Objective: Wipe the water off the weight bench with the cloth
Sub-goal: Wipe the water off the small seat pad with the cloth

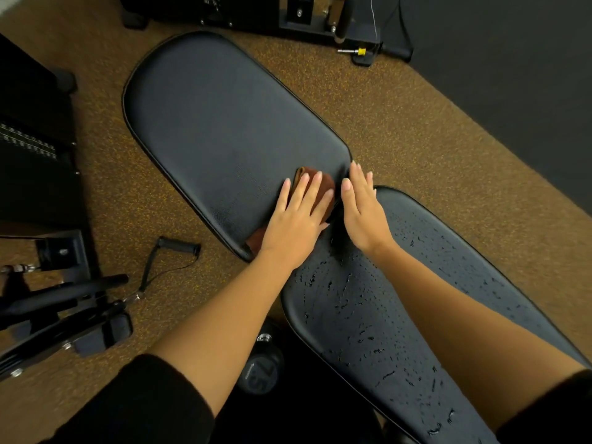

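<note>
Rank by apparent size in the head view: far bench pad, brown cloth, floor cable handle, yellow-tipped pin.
1. far bench pad
2. cable handle and brown cloth: unsure, since the left hand covers most of the cloth
3. yellow-tipped pin

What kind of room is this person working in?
Most likely a gym. A padded black weight bench fills the view, a dumbbell sits by it, and a cable handle lies on the speckled floor.
</note>
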Action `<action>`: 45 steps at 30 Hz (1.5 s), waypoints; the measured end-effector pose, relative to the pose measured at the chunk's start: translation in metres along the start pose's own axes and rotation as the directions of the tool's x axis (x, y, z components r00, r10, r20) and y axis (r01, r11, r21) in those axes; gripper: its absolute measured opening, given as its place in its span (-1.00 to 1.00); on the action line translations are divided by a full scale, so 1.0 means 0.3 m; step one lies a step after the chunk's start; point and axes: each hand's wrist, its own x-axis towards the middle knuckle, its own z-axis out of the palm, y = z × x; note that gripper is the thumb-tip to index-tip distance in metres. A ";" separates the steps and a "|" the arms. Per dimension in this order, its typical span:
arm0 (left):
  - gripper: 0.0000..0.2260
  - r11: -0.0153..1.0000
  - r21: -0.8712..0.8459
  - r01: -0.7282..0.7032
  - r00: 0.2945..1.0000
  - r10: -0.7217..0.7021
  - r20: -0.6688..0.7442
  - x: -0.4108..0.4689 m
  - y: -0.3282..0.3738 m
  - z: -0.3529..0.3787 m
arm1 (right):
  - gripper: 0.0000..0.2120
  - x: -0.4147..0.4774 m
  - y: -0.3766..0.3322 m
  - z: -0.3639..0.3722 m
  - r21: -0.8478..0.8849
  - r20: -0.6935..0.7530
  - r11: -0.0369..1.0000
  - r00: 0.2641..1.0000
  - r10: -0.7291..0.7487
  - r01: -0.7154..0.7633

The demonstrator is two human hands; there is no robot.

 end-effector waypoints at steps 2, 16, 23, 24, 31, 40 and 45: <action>-0.46 1.000 0.002 0.003 1.000 -0.003 0.010 0.027 0.001 -0.010 | -0.49 -0.015 0.012 -0.009 0.052 -0.058 0.998 0.997 0.044 -0.041; -0.42 0.999 -0.011 0.047 0.995 -0.046 0.092 0.157 0.035 -0.047 | -0.50 -0.123 0.068 0.034 0.148 -0.102 0.985 0.989 0.104 -0.088; -0.41 0.997 0.069 0.040 0.999 -0.039 -0.007 0.067 0.045 -0.009 | -0.50 -0.115 0.065 0.025 0.170 -0.139 0.980 0.982 0.131 -0.107; -0.41 0.997 0.072 0.030 1.000 -0.030 0.002 0.046 0.038 -0.009 | -0.50 -0.111 0.059 0.026 0.170 -0.137 0.980 0.982 0.128 -0.103; -0.37 0.997 0.077 -0.024 0.999 0.020 0.046 -0.128 -0.039 -0.010 | -0.52 -0.092 0.011 0.036 0.195 -0.101 0.978 0.990 0.095 -0.074; -0.35 0.987 0.162 0.027 0.986 -0.053 0.159 -0.305 -0.144 -0.036 | -0.52 -0.132 -0.015 0.078 0.210 -0.036 0.976 0.997 0.066 -0.057; -0.52 0.989 0.087 0.117 0.977 -0.130 0.166 -0.372 -0.162 -0.066 | -0.53 -0.174 -0.019 0.105 0.198 0.038 0.979 0.999 0.035 -0.042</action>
